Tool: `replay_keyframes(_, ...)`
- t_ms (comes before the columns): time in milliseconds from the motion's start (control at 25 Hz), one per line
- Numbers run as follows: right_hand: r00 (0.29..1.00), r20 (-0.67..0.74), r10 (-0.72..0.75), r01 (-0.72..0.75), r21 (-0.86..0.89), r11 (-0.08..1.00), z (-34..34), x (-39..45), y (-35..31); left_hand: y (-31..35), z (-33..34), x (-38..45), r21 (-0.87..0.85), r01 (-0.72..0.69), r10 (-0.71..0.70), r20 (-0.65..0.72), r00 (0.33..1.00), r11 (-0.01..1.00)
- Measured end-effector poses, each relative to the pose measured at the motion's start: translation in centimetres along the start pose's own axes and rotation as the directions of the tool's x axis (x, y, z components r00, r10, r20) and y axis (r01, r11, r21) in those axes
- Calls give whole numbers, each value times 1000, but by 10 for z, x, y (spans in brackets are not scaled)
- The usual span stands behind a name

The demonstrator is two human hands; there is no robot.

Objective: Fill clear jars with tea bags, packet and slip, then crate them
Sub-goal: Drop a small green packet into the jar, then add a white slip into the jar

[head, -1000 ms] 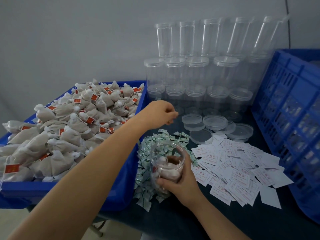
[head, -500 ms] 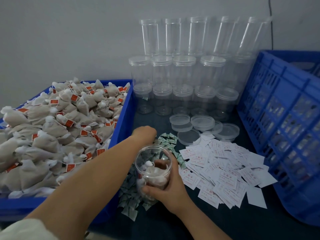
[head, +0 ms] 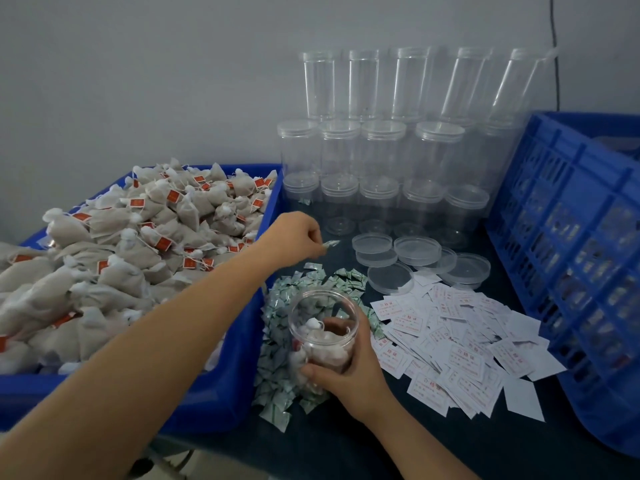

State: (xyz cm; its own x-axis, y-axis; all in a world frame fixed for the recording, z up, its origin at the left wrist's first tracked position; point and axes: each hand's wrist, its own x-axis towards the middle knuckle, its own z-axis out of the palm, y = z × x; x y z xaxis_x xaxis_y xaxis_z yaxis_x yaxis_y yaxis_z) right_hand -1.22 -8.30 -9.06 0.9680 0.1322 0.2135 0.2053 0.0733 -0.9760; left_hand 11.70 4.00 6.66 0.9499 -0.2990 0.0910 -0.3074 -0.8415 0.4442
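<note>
My right hand (head: 349, 372) grips an open clear jar (head: 323, 327) with several tea bags inside, held over the pile of small green-and-white packets (head: 277, 348). My left hand (head: 294, 237) is raised beyond the jar and pinches one small packet (head: 330, 243) at its fingertips. A blue bin (head: 239, 386) on the left is heaped with tea bags (head: 138, 244) bearing red tags. White paper slips (head: 460, 344) with red print lie spread to the right of the jar.
Stacks of empty clear jars (head: 381, 150) stand against the back wall, with loose clear lids (head: 415, 251) in front of them. A large blue slatted crate (head: 581, 258) stands tilted at the right. The tabletop (head: 346, 448) is dark.
My left hand dipped to the packet pile and has lifted again with one packet pinched. The jar stays in my right hand; the view shifted slightly.
</note>
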Motion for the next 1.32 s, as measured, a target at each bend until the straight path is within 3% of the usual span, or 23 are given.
replay_keyframes(120, 1000, 0, 5, -5, -1, 1000, 1, 0, -2, 13, -29, -47, -416, 44, -23, 55, 998, 908)
replay_keyframes(200, 999, -35, -4, 4, -5, 1000, 2, 0, -4, 19, -39, -76, -494, 91, 4, 188, 982, 865)
replay_keyframes(280, 996, -78, -34, 33, -13, 999, -1, 0, -5, 25, -41, -96, -417, 79, 23, 234, 972, 906)
replay_keyframes(400, 995, -66, -73, 71, -27, 997, -9, -5, -13, 37, -31, -111, -224, 30, 15, 198, 980, 974)
replay_keyframes(600, 982, -103, -160, 157, -37, 987, -21, -13, -27, 62, -10, -114, 9, -90, 86, 229, 970, 996)
replay_keyframes(720, 979, -130, -155, 151, -40, 988, -31, -21, -31, 77, -1, -114, 249, -185, 138, 195, 971, 951)
replay_keyframes(880, 975, -148, -165, 157, -62, 986, -48, -30, -35, 97, 11, -109, 473, -250, 138, 258, 956, 845)
replay_keyframes(960, 972, -167, -168, 159, -67, 985, -58, -36, -37, 104, 12, -102, 419, -269, 211, 180, 961, 867)
replay_keyframes(1040, 967, -197, -163, 152, -71, 986, -73, -42, -39, 108, 14, -90, 205, -283, 302, -68, 951, 937)
replay_keyframes(1120, 958, -241, -155, 137, -90, 986, -92, -48, -40, 107, 25, -78, -48, -280, 258, -268, 928, 959)
replay_keyframes(1200, 941, -299, -160, 128, -125, 984, -109, -54, -40, 102, 50, -67, -164, -217, 169, -263, 950, 962)
replay_keyframes(1320, 910, -381, -164, 114, -149, 982, -127, -63, -39, 88, 102, -55, -135, -96, 83, -96, 992, 986)
